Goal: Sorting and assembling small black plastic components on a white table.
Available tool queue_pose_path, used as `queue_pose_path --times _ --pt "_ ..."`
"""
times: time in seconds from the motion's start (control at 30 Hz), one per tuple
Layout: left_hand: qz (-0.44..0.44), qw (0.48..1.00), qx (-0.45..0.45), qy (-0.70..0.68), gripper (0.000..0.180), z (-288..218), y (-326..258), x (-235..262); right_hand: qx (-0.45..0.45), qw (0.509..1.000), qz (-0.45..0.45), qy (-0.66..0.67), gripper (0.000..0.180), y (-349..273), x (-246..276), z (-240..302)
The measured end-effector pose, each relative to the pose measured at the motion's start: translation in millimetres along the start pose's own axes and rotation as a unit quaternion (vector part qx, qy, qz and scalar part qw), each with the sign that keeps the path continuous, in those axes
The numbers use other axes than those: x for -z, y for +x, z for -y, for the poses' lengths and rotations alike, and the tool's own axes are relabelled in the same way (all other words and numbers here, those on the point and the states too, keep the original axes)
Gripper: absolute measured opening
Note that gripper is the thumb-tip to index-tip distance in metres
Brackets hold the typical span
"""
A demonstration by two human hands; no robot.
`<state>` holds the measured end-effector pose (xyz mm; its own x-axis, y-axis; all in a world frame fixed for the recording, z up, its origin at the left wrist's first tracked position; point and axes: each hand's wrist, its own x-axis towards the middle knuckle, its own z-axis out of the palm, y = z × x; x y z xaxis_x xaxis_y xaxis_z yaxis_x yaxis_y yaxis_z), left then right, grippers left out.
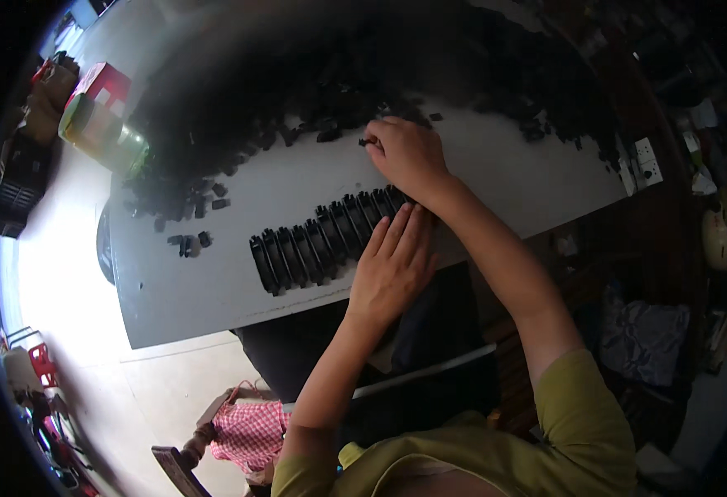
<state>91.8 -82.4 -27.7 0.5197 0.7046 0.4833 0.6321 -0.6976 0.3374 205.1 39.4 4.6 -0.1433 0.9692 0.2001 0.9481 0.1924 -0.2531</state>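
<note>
"Since I can't see the table (496, 190), could you tell me what lies there and what the hands are doing?"

"Take the row of black parts (326, 236) as your landmark: narrow, curved strips side by side near the table's front edge, slanting away toward the person's right. The left hand (392, 261) lies over the row's right end, its fingers extended and not curled round anything. Just beyond that end, the right hand (413, 157) seems to pinch a small dark piece (364, 142) between thumb and fingers."

"And around the row?"

"Beyond it, a broad, dark spread of small black pieces (239, 124), partly blurred. Left of it, a few loose bits (185, 244)."

"How would these things handle?"

"Probably light and stiff, like moulded plastic, and smooth enough to slide if nudged. I can't tell whether the row's parts are joined, so a flat hand at the end should help steady them. I'd hold a strip by its long sides near the middle, sparing the notched ends, which might chip. The small piece suits a gentle fingertip pinch on opposite edges; squeezed hard, it could flip away."
</note>
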Motion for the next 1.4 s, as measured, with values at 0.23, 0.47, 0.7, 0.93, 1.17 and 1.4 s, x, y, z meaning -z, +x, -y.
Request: queue_pose_path --times 0.23,0.47,0.7,0.93,1.17,1.4 --pt "-0.02 1.0 -0.003 0.013 0.047 -0.8 -0.4 -1.2 -0.091 0.912 -0.012 0.401 0.016 -34.8 44.1 -17.3" --pt "-0.061 0.998 -0.005 0.014 0.042 1.5 -1.8 -2.7 -0.105 0.846 0.062 0.519 0.01 -61.2 54.6 -31.2" --pt "-0.105 0.994 -0.012 0.026 0.032 3.3 -2.5 -7.1 0.022 0.966 0.01 0.258 0.011 -62.8 46.3 -14.6" --pt "-0.124 0.992 -0.005 0.008 0.029 3.5 -2.7 -9.1 0.121 0.989 -0.061 0.06 0.01 -63.8 33.9 -15.0" --pt "-0.117 0.993 0.005 -0.004 0.03 2.1 -0.7 -9.5 0.139 0.987 -0.068 0.042 0.01 -65.5 33.9 -20.2" --pt "-0.108 0.994 -0.01 -0.012 0.032 5.7 -3.5 -9.4 0.145 0.986 0.061 -0.046 0.009 -64.5 55.6 -10.4"
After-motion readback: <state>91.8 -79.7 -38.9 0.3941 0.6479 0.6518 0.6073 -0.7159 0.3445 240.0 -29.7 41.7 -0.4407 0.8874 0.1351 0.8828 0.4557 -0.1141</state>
